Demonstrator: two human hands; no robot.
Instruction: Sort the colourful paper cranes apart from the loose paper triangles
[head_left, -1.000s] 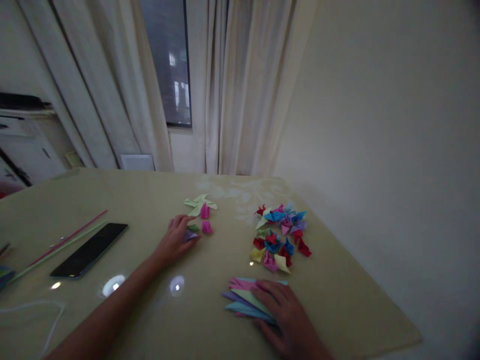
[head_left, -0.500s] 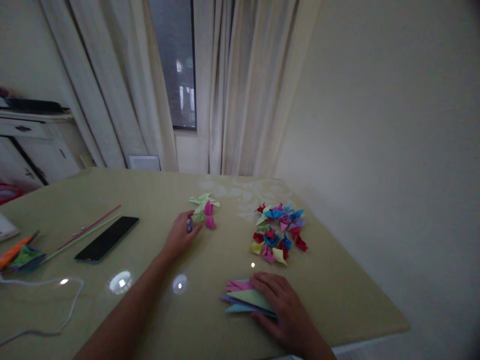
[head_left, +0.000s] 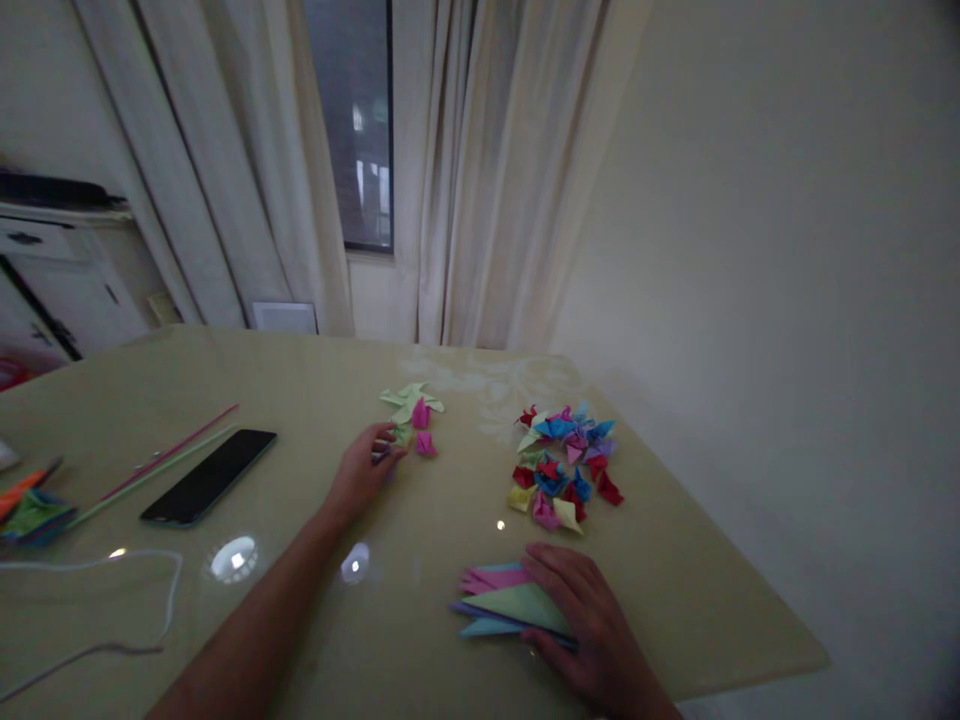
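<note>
My left hand (head_left: 360,470) is at mid-table, its thumb and fingers curled round a small purple folded paper piece (head_left: 380,453) that they mostly hide. Just beyond lie pale green folded papers (head_left: 411,398), a green piece (head_left: 402,436) and two pink pieces (head_left: 421,413). Nearer the front, my right hand (head_left: 581,620) is closed over a stack of long folded papers (head_left: 510,605) in pink, pale green, purple and blue. Its fingers lie across the top and the thumb is at the near side. Beyond that hand is a pile of colourful small origami pieces (head_left: 551,475).
A black phone (head_left: 210,478) lies at left beside thin pink and green sticks (head_left: 161,465). Orange-handled scissors (head_left: 22,492), a green-and-blue folded piece (head_left: 39,515) and a white cable (head_left: 169,600) are farther left. The table's right edge (head_left: 724,545) runs near the wall.
The view has shifted slightly. My left fingers now cover more of the purple piece, which showed more plainly before. My right hand stays on the stack.
</note>
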